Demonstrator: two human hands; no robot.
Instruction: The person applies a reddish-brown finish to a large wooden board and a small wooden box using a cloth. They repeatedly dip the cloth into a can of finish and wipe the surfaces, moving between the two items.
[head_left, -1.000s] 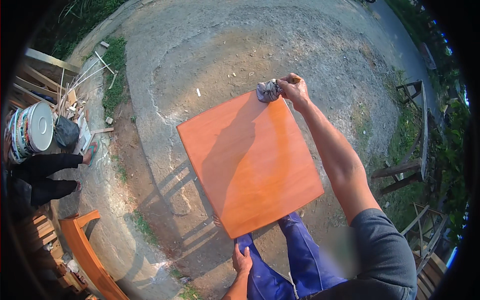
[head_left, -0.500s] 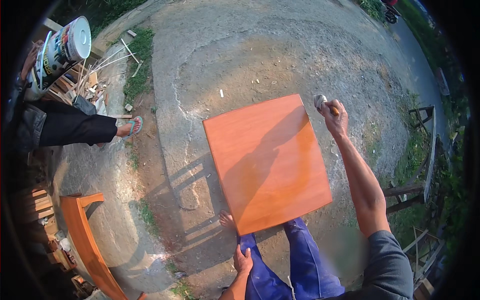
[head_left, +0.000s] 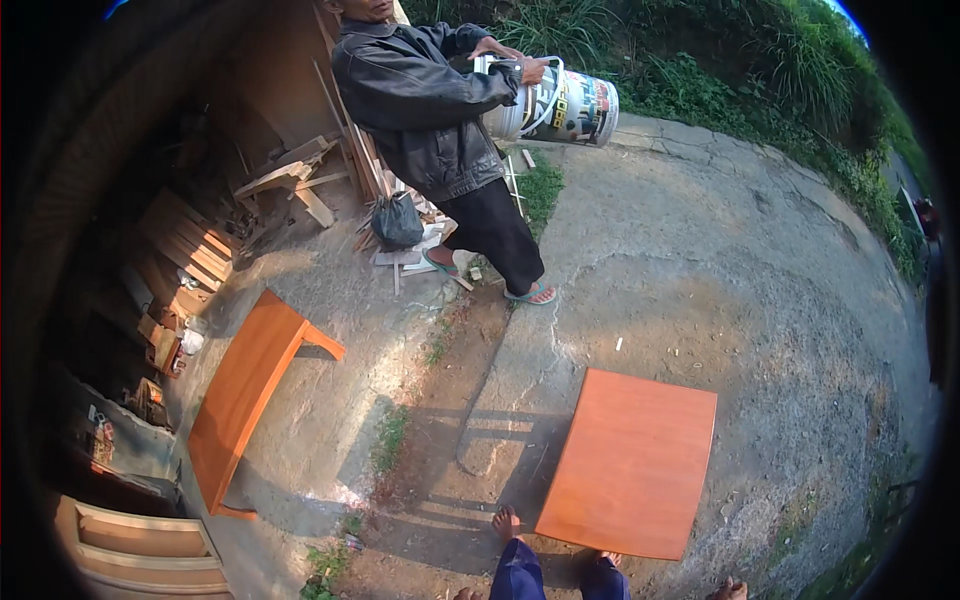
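A square orange-brown wooden tabletop (head_left: 640,465) stands just in front of my legs, its smooth upper face turned up. My right hand (head_left: 730,591) shows only in part at the lower edge, right of the tabletop's near corner. Its fingers look curled; what they hold is hidden, and the paintbrush seen earlier is out of sight. Only a sliver of my left hand (head_left: 467,594) shows at the lower edge, beside my left trouser leg, with its fingers hidden. Neither hand touches the tabletop's visible face.
Ahead to the left a person in a dark jacket (head_left: 420,110) carries a white bucket (head_left: 570,105). A long orange wooden table (head_left: 245,400) stands on the left. Wood scraps (head_left: 410,255) lie behind it, and a pale wooden frame (head_left: 145,545) is at the lower left.
My view has swung left and up, bringing the person with the bucket into fuller view. My right hand has dropped from beside the tabletop's far corner to the lower edge; the paintbrush no longer shows.
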